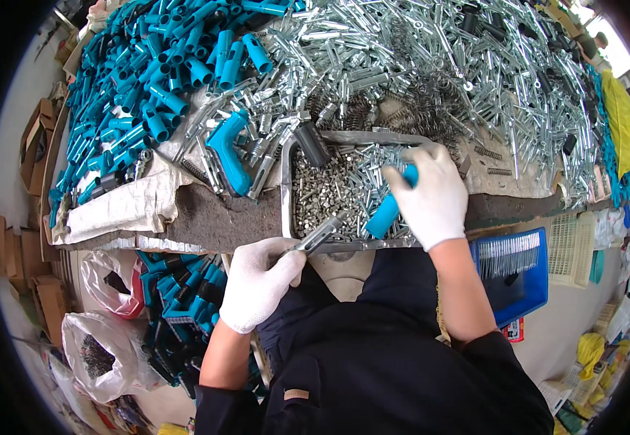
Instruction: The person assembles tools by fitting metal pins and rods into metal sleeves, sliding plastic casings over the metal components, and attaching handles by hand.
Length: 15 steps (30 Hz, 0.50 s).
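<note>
In a white glove, my left hand [260,279] grips a silver metal rod-like part [320,233], which slants up to the right over the front edge of a metal tray [286,192]. My right hand [434,192], also gloved, is closed round a teal tubular sleeve [384,217] above the tray's right side. Small nuts [322,190] fill the tray's left part, and thin screws or pins [373,170] lie to their right. A teal pistol-shaped handle [229,159] lies on the bench left of the tray. Beside it, a dark grey cylinder [311,143] leans over the tray's back left corner.
Teal tubes [148,80] are heaped at the back left; silver metal parts [431,51] and springs [420,109] cover the back middle and right. Below the bench stand a blue crate [540,290] on the right and, on the left, white bags [86,348] and teal-black assembled pieces [184,297].
</note>
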Tool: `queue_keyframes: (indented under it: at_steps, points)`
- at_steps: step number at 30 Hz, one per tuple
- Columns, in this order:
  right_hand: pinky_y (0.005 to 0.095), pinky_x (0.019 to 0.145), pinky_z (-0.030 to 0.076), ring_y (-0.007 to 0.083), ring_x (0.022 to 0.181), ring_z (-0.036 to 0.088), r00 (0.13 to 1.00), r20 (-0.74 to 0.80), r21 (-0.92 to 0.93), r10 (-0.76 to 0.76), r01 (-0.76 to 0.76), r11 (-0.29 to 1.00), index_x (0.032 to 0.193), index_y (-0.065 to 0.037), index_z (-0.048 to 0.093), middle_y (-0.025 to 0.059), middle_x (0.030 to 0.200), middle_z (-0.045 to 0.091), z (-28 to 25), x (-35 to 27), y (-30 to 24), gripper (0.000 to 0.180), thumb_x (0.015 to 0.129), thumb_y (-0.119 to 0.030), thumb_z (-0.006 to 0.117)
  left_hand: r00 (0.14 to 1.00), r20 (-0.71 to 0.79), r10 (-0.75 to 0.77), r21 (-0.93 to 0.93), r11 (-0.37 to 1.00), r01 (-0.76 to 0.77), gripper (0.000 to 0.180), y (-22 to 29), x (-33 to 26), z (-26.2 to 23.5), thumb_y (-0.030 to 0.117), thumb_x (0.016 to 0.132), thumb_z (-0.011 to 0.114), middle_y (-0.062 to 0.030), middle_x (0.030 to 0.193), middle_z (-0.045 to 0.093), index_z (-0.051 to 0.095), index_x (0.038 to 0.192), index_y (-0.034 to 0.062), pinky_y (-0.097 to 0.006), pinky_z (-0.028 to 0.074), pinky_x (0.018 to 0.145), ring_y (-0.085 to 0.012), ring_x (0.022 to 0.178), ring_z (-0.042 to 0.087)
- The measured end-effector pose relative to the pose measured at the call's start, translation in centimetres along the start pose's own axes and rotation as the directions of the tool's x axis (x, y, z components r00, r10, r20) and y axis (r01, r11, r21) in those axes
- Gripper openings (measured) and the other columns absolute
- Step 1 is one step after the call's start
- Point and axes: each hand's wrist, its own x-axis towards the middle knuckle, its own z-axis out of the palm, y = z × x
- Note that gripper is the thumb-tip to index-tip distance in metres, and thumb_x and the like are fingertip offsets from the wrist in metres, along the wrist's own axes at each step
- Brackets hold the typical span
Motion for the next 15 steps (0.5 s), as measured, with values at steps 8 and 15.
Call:
queue_keyframes:
  at_steps: [8,15]
  points:
    - [0.0343,0.075,0.05,0.0232,0.083,0.063,0.992,-0.026,0.501,-0.12,0.117,0.857,0.082,-0.002,0.065,0.0118,0.09,0.065,1.9,2.3,-0.1,0.019,0.081,-0.019,0.073,0.999,-0.036,-0.015,-0.019,1.0,0.014,0.023,-0.5,-0.1,-0.6,0.016,0.09,0.056,0.0009,0.061,0.055,0.067,0.095,-0.0028,-0.018,0.025,0.04,-0.0005,0.044,0.037]
    - [0.0227,0.056,0.05,0.0085,0.064,0.057,0.891,0.453,0.85,-0.038,-0.418,0.319,0.104,0.002,0.052,0.0136,0.093,0.067,-0.9,0.2,-0.1,0.018,0.093,-0.011,0.058,1.0,0.006,0.024,0.023,0.999,-0.024,0.022,0.4,0.2,0.1,0.015,0.088,0.057,0.0002,0.061,0.055,0.067,0.094,-0.0041,-0.018,0.028,0.044,-0.0016,0.047,0.04]
